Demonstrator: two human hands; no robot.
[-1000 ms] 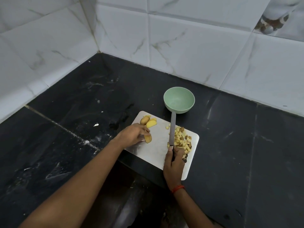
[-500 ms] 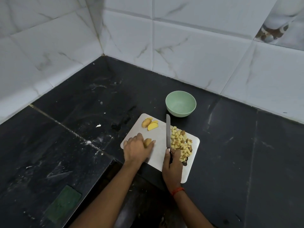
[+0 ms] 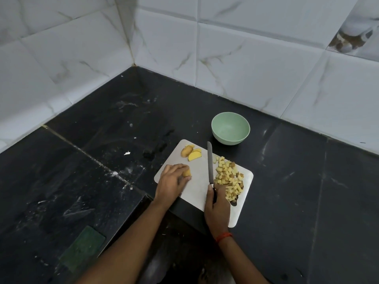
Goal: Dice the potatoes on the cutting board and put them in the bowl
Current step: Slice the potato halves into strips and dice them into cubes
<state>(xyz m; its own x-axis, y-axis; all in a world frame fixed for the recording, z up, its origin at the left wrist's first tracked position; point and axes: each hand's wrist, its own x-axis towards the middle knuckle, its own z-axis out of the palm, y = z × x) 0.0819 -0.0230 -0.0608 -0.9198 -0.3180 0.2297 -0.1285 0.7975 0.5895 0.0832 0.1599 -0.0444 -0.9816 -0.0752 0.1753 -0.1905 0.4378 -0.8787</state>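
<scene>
left hand [image 3: 171,182]: potato piece [image 3: 186,172] is gripped, steadied for cutting | right hand [image 3: 217,206]: knife [image 3: 209,162] is held, blade between hands | diced pile [image 3: 228,176] kept beside right hand | bowl [image 3: 230,128] beyond it, unfilled | cutting board [image 3: 200,191] on desk

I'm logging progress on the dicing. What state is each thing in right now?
bowl: upright, empty.
cutting board: flat on the counter.
diced potato: heaped on the board's right side, not in the bowl.
potato halves: undiced, at the board's far corner.
potato piece: held under the left hand.
knife: held by the right hand, tip toward the bowl.
</scene>
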